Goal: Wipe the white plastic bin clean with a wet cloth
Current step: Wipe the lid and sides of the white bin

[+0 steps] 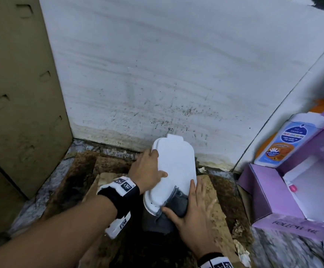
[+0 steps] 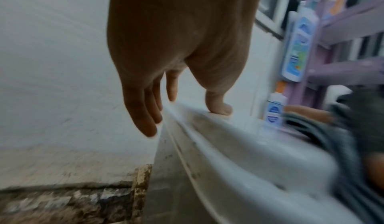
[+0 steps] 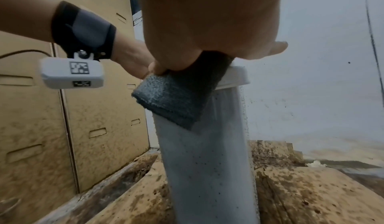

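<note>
A tall white plastic bin point(image 1: 172, 165) with its lid down stands on stained cardboard in a corner; dark specks dot its side point(image 3: 207, 170). My left hand point(image 1: 155, 165) holds the lid's left edge, thumb on top and fingers down the side point(image 2: 145, 120). My right hand point(image 1: 188, 204) lies flat on a folded grey cloth point(image 1: 176, 202) and presses it onto the near end of the lid. In the right wrist view the cloth point(image 3: 176, 99) hangs over the lid's rim onto the bin's front, under my right hand point(image 3: 216, 50). The blurred left wrist view shows the bin point(image 2: 228, 153) and the cloth point(image 2: 353, 137).
A speckled white wall point(image 1: 176, 74) stands right behind the bin. A brown cardboard panel point(image 1: 22, 93) closes the left side. Soiled cardboard sheets point(image 1: 215, 213) cover the floor. At the right sit an open purple box point(image 1: 269, 194) and a blue-labelled bottle point(image 1: 280, 144).
</note>
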